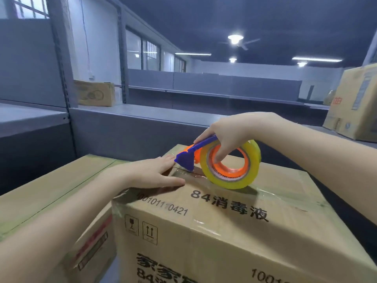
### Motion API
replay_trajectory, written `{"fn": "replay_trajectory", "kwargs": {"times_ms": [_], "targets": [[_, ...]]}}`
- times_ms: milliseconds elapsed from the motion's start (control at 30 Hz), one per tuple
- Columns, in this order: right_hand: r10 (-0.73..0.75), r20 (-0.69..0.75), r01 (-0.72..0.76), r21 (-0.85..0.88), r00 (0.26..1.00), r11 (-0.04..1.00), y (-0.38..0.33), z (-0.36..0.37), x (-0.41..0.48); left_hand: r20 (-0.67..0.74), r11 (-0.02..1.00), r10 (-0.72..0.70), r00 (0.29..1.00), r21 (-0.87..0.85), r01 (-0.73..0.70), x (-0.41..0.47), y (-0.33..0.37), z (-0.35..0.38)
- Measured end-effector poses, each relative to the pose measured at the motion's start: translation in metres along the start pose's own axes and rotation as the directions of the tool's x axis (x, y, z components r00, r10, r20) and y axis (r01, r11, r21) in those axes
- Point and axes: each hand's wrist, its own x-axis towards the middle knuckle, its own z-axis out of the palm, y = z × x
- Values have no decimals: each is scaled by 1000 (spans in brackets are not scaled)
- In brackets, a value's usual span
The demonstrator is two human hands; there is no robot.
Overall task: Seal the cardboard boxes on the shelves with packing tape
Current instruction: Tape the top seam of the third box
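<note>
The printed cardboard box (204,231) fills the near view, with clear tape (271,196) shining across its top. At the top's left edge the left hand (155,172) presses flat, fingers straight, its grip holding nothing. Just right of it on the box top, the right hand (226,135) has its grip curled through the tape dispenser (224,180), blade touching the seam. A second box (51,190) abuts the printed box's left side, and a third box (355,107) stands well beyond it on the right.
</note>
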Motion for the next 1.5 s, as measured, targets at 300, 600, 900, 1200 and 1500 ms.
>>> {"fn": "replay_trajectory", "kwargs": {"times_ms": [300,600,900,1200,1500], "targets": [[-37,-39,37,-6,999,999,4,1,-4,-63,997,-6,998,-81,1,-9,13,7],[32,-7,-32,-5,999,999,11,-8,-27,-41,991,-124,991,-44,123,-9,8,6],[195,134,-213,142,972,967,58,7,-115,-57,988,-149,987,37,151,-7,3,7],[203,188,-224,100,961,969,59,11,-102,-58,969,-123,991,210,133,-3,11,-2],[176,190,-196,94,966,976,58,14,-93,5,995,24,1000,98,-24,9,41,16]]}}
